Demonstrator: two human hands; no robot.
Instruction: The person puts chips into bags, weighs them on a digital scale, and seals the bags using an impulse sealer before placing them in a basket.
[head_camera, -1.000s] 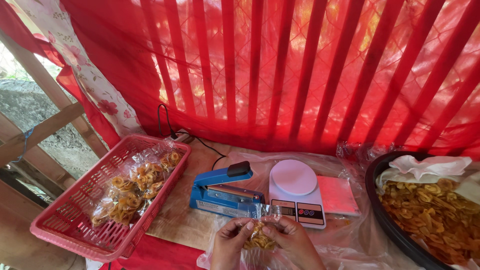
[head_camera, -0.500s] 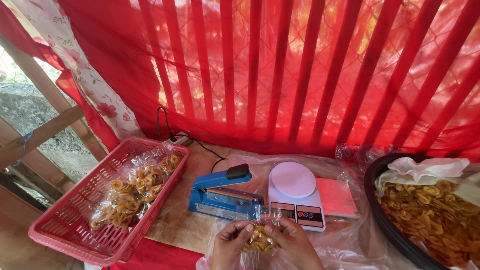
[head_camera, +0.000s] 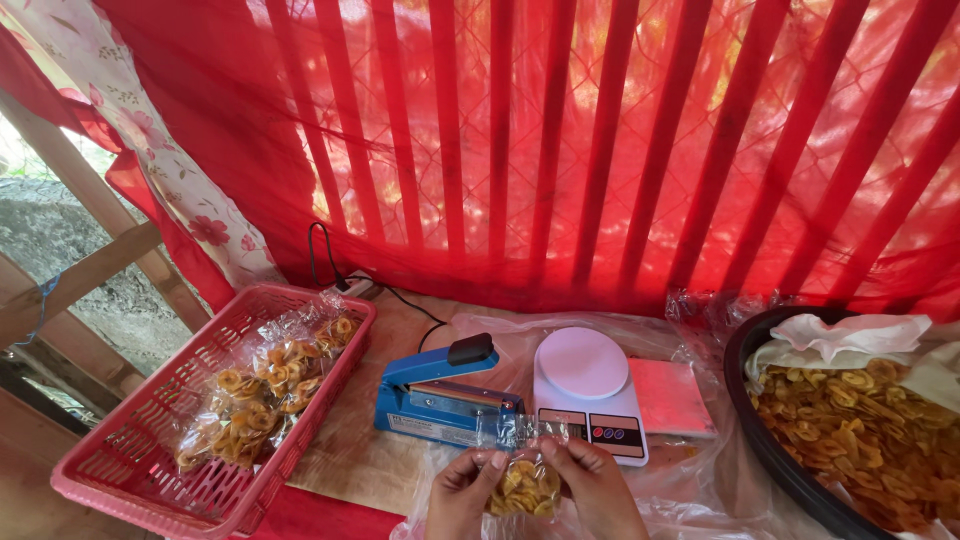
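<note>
Golden-yellow chips fill the clear bag (head_camera: 525, 480) in the grip. Just beyond it sit a blue sealer (head_camera: 435, 398) with a black knob and a white scale (head_camera: 588, 385). Left, a pink-red basket (head_camera: 140, 470); behind, a red striped curtain (head_camera: 600, 140).

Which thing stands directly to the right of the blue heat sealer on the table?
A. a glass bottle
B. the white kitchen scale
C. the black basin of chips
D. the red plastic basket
B: the white kitchen scale stands right beside the blue heat sealer, just behind the two hands' small bag of chips.
</note>
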